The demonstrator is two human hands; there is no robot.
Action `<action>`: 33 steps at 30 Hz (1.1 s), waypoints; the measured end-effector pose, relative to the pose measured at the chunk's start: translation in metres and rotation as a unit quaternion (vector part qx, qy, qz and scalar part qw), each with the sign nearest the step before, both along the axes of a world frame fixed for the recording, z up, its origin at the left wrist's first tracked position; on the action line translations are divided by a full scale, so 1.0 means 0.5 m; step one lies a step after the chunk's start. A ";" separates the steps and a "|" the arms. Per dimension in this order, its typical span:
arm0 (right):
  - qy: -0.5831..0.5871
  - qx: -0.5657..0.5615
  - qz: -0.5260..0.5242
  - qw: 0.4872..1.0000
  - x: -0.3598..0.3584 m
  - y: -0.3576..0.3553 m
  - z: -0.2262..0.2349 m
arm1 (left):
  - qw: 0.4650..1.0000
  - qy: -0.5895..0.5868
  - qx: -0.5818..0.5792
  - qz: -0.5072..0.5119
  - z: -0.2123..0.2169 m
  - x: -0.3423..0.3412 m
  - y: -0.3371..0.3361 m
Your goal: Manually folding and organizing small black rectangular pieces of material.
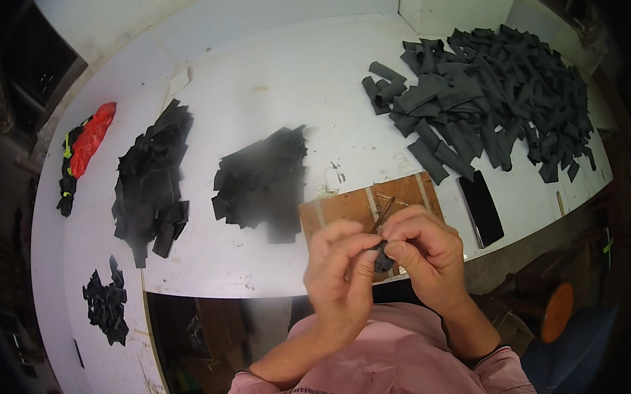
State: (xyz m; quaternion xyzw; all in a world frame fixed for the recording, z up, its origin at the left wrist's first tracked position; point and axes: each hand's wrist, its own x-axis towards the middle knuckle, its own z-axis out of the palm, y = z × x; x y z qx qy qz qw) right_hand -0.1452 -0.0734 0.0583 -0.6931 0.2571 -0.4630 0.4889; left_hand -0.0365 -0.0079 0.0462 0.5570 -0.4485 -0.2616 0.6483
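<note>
Both hands meet over the near table edge, their thumbs and fingertips pinched on one small piece of dark grey fabric [383, 258]. My left hand [340, 268] grips its left side, while my right hand [429, 255] has the other side. Most of the piece is hidden by the fingers. Just above the fingertips is a thin, pointed metal tool [385, 213]; whether it is held or lies on the board I cannot tell. Beneath the hands is a brown wooden board [345, 208] with pale strips across it.
Rolled dark grey fabric pieces [497, 99] form a large heap at the far right. A black phone [481, 208] lies right of the board. Flat dark pieces sit in a middle pile [264, 186], a left pile [152, 182] and a small pile [107, 304]. Farther left is a red plastic bag [94, 140].
</note>
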 end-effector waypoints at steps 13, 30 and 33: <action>-0.041 0.422 0.193 0.885 -0.005 -0.122 -0.042 | 0.567 0.739 0.063 -0.358 -0.025 0.075 -0.099; -0.060 0.488 0.189 0.850 -0.009 -0.113 -0.127 | 0.760 0.586 0.167 -0.225 -0.057 0.067 -0.092; 0.003 0.392 0.181 0.902 -0.014 -0.124 -0.129 | 0.994 -0.099 -0.022 -0.047 -0.034 0.063 -0.105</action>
